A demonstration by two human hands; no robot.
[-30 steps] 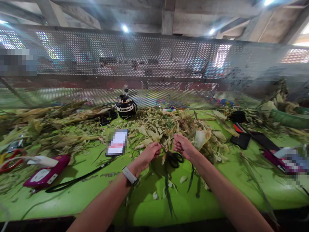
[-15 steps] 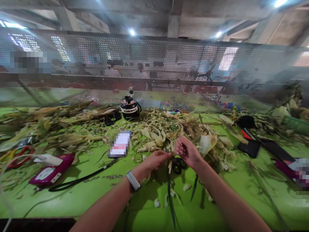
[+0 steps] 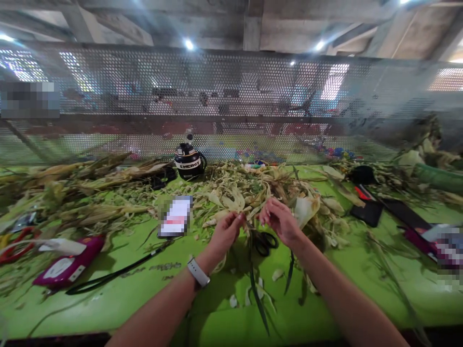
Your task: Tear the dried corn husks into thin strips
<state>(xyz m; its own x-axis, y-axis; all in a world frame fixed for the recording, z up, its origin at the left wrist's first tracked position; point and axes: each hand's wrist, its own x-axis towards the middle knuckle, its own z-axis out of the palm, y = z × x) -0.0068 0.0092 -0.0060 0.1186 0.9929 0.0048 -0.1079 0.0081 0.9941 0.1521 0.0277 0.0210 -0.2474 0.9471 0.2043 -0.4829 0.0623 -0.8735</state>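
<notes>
Presses thumb and fingertips of the left hand (image 3: 222,236) together at the centre of the frame, in front of the dried leaf pile (image 3: 231,196); cannot tell about any thin strand between them. Curls the fingers of the right hand (image 3: 280,222) loosely, just right of centre, near the pile's front edge; cannot tell about a grip there. Has black scissors (image 3: 266,242) below and between both hands, handle loops showing, and a dark green strip (image 3: 257,294) running toward the lower centre over the green table (image 3: 108,308). Wears a pale-banded watch (image 3: 197,271) on the left wrist, with a phone (image 3: 176,217) left of centre and a black container (image 3: 189,161) farther up.
</notes>
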